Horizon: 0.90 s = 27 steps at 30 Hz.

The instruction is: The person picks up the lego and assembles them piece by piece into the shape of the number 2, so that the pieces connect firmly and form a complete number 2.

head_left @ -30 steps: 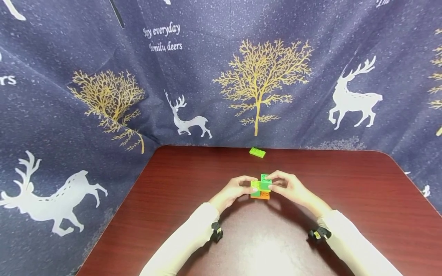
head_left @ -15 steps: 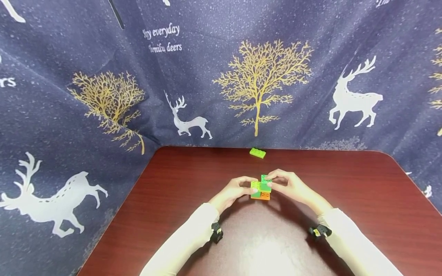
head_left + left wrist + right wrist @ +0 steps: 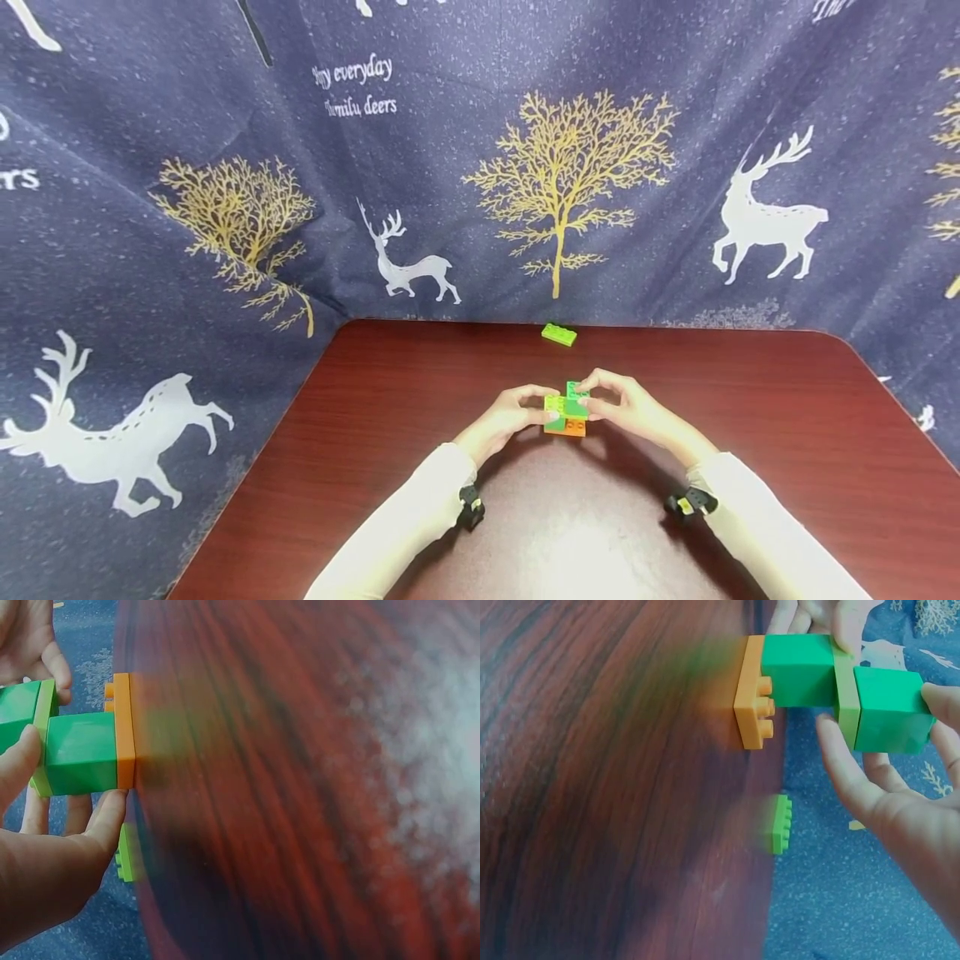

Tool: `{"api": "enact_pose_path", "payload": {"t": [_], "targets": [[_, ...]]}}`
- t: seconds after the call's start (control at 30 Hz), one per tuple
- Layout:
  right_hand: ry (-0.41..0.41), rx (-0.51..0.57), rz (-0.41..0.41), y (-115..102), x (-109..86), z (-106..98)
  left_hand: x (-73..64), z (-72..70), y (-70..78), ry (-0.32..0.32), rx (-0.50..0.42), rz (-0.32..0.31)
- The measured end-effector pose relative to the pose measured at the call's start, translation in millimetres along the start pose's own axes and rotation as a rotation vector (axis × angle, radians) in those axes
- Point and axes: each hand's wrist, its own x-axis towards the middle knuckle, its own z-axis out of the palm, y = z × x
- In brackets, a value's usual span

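A stack of toy building bricks stands on the table between both hands. At its bottom is a flat orange plate (image 3: 125, 742) with bare studs on the right part. On the plate's left part sits a green brick (image 3: 81, 754), topped by a flat lime plate (image 3: 845, 694) that overhangs to the right. A second green brick (image 3: 891, 709) rests on the overhanging end. My left hand (image 3: 504, 418) grips the stack's left side, its thumb against the lime plate's front. The right hand (image 3: 636, 410) pinches the upper green brick, thumb in front; one finger reaches under the lime plate.
A loose lime plate (image 3: 558, 335) with studs up lies near the back edge of the dark red table (image 3: 420, 367). Behind the table hangs a blue cloth (image 3: 480, 233) printed with deer and trees.
The right thumb has shifted slightly left across the front of the upper green brick. The left hand keeps its hold, and the stack stays in place.
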Motion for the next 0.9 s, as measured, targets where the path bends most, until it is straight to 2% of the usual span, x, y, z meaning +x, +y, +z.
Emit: {"api": "enact_pose_path", "payload": {"t": [0.13, 0.43, 0.73, 0.9], "targets": [[0.0, -0.023, -0.022, 1.5, -0.2, 0.8, -1.0, 0.8, -0.1, -0.004, -0.003, -0.001], [0.005, -0.001, -0.008, -3.0, 1.4, 4.4, -1.2, 0.3, 0.8, -0.006, -0.015, 0.011], [0.025, -0.095, 0.003, -5.5, -1.6, 1.2, -3.1, 1.2, 0.2, 0.005, -0.013, -0.011], [0.02, -0.153, 0.033, -7.2, -0.2, -2.9, -2.9, 1.3, 2.4, -0.007, -0.006, -0.002]]}}
